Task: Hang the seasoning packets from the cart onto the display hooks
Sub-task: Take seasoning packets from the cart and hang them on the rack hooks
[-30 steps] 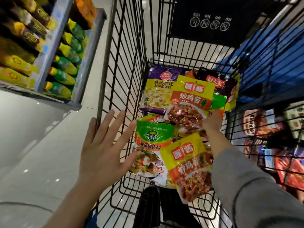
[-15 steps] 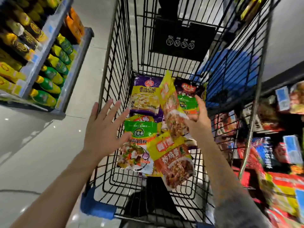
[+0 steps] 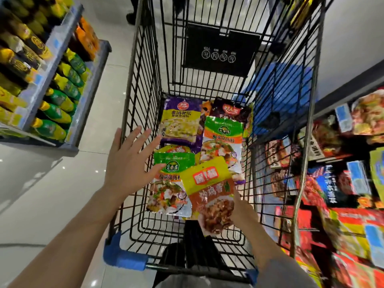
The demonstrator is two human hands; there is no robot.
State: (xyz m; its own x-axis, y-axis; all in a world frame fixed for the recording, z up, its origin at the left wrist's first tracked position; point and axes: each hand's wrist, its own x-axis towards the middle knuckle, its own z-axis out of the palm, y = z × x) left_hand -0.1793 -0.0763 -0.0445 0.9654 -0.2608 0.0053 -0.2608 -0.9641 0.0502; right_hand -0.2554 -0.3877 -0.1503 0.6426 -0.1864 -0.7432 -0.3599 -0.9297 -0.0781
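Several seasoning packets lie in the black wire cart (image 3: pixel 133 84): a purple and yellow one (image 3: pixel 180 121), a green and orange one (image 3: pixel 223 140), another green one (image 3: pixel 171 181) and a dark red one (image 3: pixel 230 110) at the back. My right hand (image 3: pixel 242 207) grips a yellow and red packet (image 3: pixel 209 190) by its lower right side, low in the near part of the cart; its fingers are hidden behind the packet. My left hand (image 3: pixel 128 163) hovers with spread fingers over the cart's left wall, its thumb next to the green packet.
Display shelves with red and dark packets (image 3: pixel 342 183) stand close on the right, blurred. A shelf of yellow and green bottles (image 3: pixel 58 100) is on the left across a bare tiled floor. A blue crate (image 3: pixel 280 96) sits behind the cart's right wall.
My right hand has come down and toward me with the yellow packet, uncovering the green and orange packet at the back. My left hand has stayed spread at the cart's left side.
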